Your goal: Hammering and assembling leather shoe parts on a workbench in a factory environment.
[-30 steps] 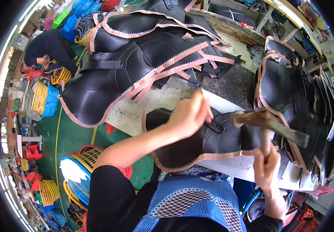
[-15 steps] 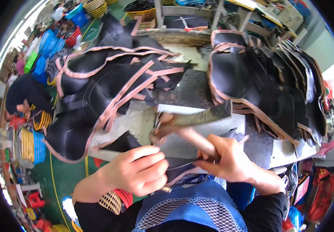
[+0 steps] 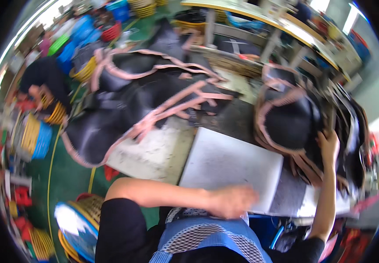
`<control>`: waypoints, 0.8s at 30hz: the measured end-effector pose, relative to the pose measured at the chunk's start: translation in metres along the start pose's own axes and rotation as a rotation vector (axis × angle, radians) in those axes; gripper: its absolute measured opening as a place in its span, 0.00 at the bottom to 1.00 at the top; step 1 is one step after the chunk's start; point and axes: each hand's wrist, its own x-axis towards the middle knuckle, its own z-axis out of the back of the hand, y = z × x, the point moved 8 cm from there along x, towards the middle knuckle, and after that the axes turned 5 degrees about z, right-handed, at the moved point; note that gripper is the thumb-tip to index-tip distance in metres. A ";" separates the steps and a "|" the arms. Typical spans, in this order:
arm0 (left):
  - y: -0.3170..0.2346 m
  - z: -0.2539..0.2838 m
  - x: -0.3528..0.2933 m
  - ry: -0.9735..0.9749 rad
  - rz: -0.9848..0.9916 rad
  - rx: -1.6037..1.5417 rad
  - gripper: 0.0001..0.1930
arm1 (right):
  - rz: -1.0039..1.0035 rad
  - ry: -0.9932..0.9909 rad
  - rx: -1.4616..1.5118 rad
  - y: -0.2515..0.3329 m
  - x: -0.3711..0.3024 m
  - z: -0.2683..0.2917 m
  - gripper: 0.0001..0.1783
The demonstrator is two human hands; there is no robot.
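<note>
My left hand (image 3: 233, 201) is smeared by motion, over the near edge of a pale slab (image 3: 235, 162) in front of the apron. Its fingers cannot be made out. Farther to the right, my right hand (image 3: 328, 143) reaches to a stack of black leather-like pieces (image 3: 288, 122) with pink zigzag edges. Its fingers close at a narrow grey-brown upright thing (image 3: 332, 116), too blurred to name. To the left lies a loose heap of similar black pieces (image 3: 95, 133) with pink strips along their edges.
A whitish bench top (image 3: 150, 153) runs under the left heap. Beyond stands a long table (image 3: 259, 17) with a pale edge. Baskets and tubs crowd the green floor at left, where another person (image 3: 44, 83) bends over. A blue-rimmed basket (image 3: 77, 232) stands near my left elbow.
My right hand, which held a hammer over the slab, has moved right to the stack. My left hand has swung right. The black piece no longer shows on the slab. The view has shifted.
</note>
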 end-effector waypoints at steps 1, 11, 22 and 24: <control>-0.006 -0.005 -0.001 0.326 0.199 -0.233 0.16 | 0.013 -0.002 -0.024 -0.002 -0.003 -0.003 0.21; 0.039 0.348 -0.124 -0.690 0.856 0.835 0.22 | 0.128 -0.331 0.222 0.012 -0.062 0.081 0.19; 0.043 0.308 -0.154 -0.383 0.749 1.142 0.27 | 0.025 0.133 0.412 0.086 -0.141 -0.024 0.12; 0.032 0.301 -0.149 -0.348 0.575 1.233 0.15 | 0.009 0.190 0.469 0.087 -0.148 -0.034 0.11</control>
